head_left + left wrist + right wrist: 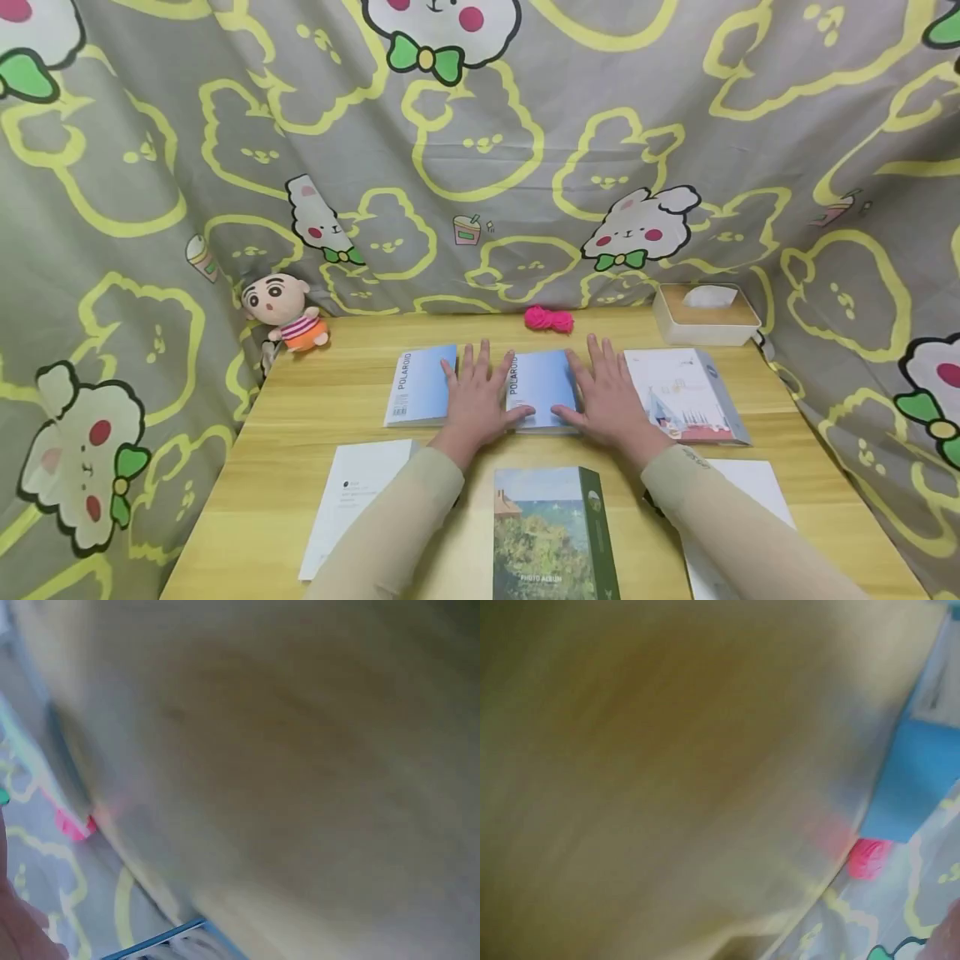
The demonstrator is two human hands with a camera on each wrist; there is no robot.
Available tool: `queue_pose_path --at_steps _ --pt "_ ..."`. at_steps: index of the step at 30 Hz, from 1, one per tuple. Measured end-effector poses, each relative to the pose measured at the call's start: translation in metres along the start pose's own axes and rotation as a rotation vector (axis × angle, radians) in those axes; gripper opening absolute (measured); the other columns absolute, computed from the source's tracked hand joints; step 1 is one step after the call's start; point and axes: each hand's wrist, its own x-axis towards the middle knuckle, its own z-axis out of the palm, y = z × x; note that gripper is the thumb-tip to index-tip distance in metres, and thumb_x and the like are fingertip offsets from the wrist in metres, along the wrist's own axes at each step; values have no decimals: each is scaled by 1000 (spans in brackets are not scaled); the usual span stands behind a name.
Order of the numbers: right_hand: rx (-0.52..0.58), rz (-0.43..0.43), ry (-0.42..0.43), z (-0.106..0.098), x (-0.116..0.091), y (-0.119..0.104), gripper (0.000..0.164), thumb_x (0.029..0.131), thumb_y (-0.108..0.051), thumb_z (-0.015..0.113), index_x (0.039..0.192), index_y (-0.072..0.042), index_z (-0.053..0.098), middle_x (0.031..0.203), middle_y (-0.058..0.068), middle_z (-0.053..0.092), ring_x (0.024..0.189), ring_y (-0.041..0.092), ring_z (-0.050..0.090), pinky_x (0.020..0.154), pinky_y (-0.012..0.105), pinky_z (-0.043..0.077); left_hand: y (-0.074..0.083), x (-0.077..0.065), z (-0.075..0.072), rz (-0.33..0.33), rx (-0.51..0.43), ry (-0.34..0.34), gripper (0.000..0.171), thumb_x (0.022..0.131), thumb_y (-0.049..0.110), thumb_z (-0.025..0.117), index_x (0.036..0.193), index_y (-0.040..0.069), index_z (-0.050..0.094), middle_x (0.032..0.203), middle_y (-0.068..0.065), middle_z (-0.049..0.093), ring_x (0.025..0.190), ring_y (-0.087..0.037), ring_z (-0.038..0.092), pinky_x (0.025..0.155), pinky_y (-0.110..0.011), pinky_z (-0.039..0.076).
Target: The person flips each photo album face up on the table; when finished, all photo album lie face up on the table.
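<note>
A blue photo album marked POLAROID (542, 383) lies between my two hands. My left hand (478, 400), its fingers spread, is at the album's left edge, with the thumb over its lower corner. On the opposite edge is my right hand (609, 400), also spread, its thumb pointing inward. A second blue POLAROID album (427, 387) lies just left of my left hand. Beside my right hand is a white album (678, 387) with a castle-like drawing. Part of the left hand (22, 930) shows in the left wrist view.
A green-spined album (540, 533) lies nearest me, between a white album (360, 479) and another white one (757, 487), each partly behind a forearm. Pink yarn (549, 319), a tissue box (708, 329) and a doll (281, 302) stand along the back, before a patterned curtain (480, 275).
</note>
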Motion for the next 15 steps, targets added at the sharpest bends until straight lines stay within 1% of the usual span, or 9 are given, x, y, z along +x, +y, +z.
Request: queue_pose_path --at_steps 2,3,5,8,9,11,13,15 --pt "49 7 2 -5 4 -9 101 94 -67 66 166 -5 30 172 32 11 157 54 8 123 71 15 0 0 -8 -70 -63 5 107 87 85 59 171 35 17 176 -18 4 160 -47 4 116 -83 3" --pt "81 6 16 -8 8 -13 100 94 -64 68 165 -3 31 171 32 15 157 54 12 124 70 16 -1 0 -14 -114 -108 12 108 87 83 63 171 34 16 176 -19 5 160 -48 6 116 -83 5" --pt "147 -5 58 -15 17 -22 94 96 -55 71 162 2 34 167 33 26 154 53 23 124 67 21 -4 1 -28 -198 -214 25 112 86 79 68 172 32 15 176 -20 8 159 -49 10 115 -84 8" --pt "272 -22 127 -26 34 -35 82 96 -39 76 156 6 42 158 30 44 146 49 40 121 63 31 -13 5 -52 -292 -389 57 114 85 71 75 172 27 15 174 -22 15 157 -50 17 116 -82 14" --pt "316 -31 141 -29 39 -40 78 95 -34 77 154 7 44 155 29 48 143 48 45 119 62 35 -19 6 -58 -315 -434 62 113 86 68 76 172 26 15 174 -22 15 157 -50 17 117 -80 15" --pt "389 -26 138 -32 48 -52 73 96 -28 77 153 5 46 153 27 51 140 45 49 116 61 40 -33 6 -69 -362 -505 56 111 89 61 78 171 22 16 174 -23 12 157 -50 14 119 -77 17" --pt "460 -15 101 -34 55 -66 71 97 -25 76 154 4 46 153 26 51 135 43 54 112 60 45 -49 4 -77 -411 -562 38 106 92 53 79 171 18 17 174 -25 8 157 -51 10 120 -74 20" --pt "513 0 55 -31 61 -80 70 98 -25 74 155 3 45 153 26 50 131 42 58 107 58 50 -66 1 -81 -445 -598 16 102 94 48 78 170 13 19 173 -28 8 156 -53 11 120 -71 25"
